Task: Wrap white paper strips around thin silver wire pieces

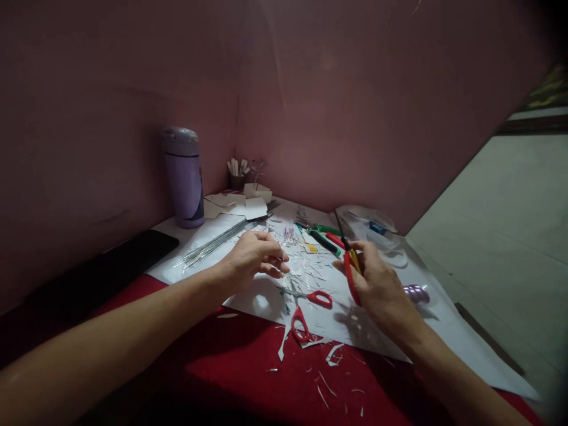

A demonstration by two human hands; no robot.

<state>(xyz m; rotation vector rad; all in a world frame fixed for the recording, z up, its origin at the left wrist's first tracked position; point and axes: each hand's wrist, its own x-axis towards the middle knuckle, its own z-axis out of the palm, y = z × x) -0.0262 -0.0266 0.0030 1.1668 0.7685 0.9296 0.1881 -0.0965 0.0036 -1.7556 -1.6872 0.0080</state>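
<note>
My right hand (377,284) is closed around pliers with red and yellow handles (350,278), their dark jaws pointing up and away. To its left, my left hand (264,254) is held over the white paper with its fingers curled together. Whatever they pinch, if anything, is too small to make out. Red-handled scissors (320,299) lie between and below the hands, blades toward the left one. Thin clippings are strewn around them. Beyond my hands lie black-and-green pliers (323,242) and a small purple-and-white striped bundle (289,234). Left of my left hand rests a bundle of straight wires (213,241).
A purple bottle (184,183) and a flat black object (110,266) stand at the left. Cut cards (256,208) and a small pot (238,181) fill the back corner. A clear plastic bag (368,228) and a shiny purple roll (417,294) are at the right. Pink walls close off the back.
</note>
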